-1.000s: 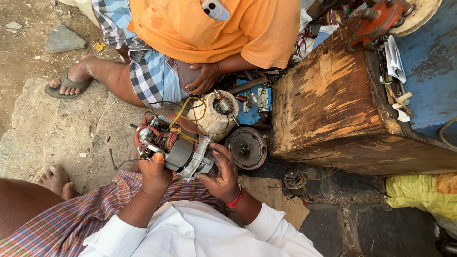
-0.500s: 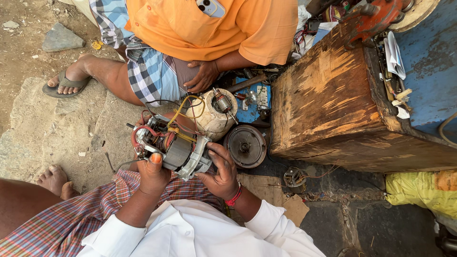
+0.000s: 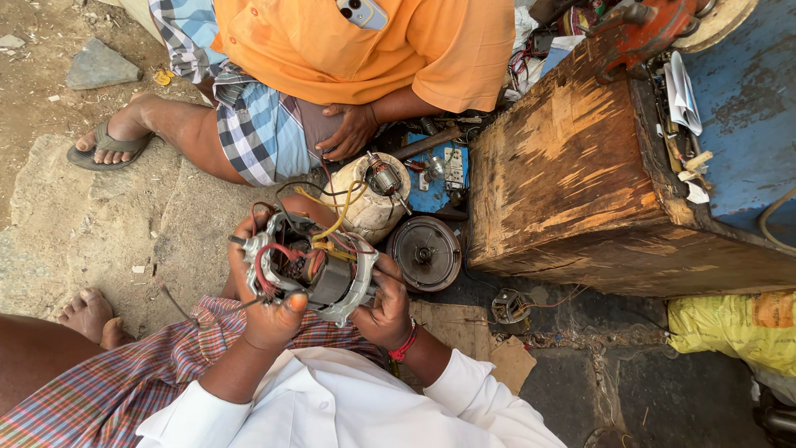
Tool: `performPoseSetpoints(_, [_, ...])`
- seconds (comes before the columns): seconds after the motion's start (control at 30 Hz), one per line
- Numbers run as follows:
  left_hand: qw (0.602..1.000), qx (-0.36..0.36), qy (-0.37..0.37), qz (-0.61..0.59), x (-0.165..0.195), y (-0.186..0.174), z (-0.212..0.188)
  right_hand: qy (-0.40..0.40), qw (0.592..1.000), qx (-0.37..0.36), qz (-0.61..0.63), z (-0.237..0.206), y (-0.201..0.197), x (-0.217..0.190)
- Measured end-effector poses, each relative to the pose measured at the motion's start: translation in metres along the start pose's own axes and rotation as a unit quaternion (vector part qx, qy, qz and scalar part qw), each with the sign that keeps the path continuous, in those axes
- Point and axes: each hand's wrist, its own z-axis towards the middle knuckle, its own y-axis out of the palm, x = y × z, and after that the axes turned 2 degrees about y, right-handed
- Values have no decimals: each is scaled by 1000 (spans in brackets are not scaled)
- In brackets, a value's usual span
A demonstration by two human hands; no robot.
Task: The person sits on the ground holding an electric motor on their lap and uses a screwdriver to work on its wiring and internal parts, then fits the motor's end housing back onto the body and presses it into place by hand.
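— Now, what is held by the left hand (image 3: 269,319)?

— An electric motor (image 3: 308,270) with red and yellow wires is gripped at its left end, the thumb pressed against its near edge. The motor is kept above the lap, over a checked cloth (image 3: 99,382).

— And the right hand (image 3: 383,303)?

— It is closed on the motor's right end, fingers curled around the metal frame. A red band (image 3: 405,344) is worn at that wrist.

— What is found just beyond the motor?

— A cream-coloured housing (image 3: 369,203) with a small rotor (image 3: 383,176) on top is seen just behind it, and a round dark metal disc (image 3: 424,253) lies to the right on the ground.

— Farther out?

— A worn wooden box (image 3: 572,174) is set at the right. On the far side, another person in an orange shirt (image 3: 373,41) is seated, one hand (image 3: 352,133) rested on the thigh.
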Motion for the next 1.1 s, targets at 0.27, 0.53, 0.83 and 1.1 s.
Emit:
performPoseSetpoints(0.27, [1000, -18, 1, -11, 4, 0, -2, 54, 996, -29, -65, 13, -3, -12])
performPoseSetpoints(0.53, [999, 40, 0, 36, -3, 3, 0, 24, 999, -31, 16, 7, 1, 3])
performPoseSetpoints(0.83, [997, 75, -25, 24, -15, 8, -2, 164, 958, -24, 233, -27, 15, 28])
performPoseSetpoints(1.1, [996, 80, -31, 22, -19, 11, -3, 199, 931, -32, 305, -19, 13, 25])
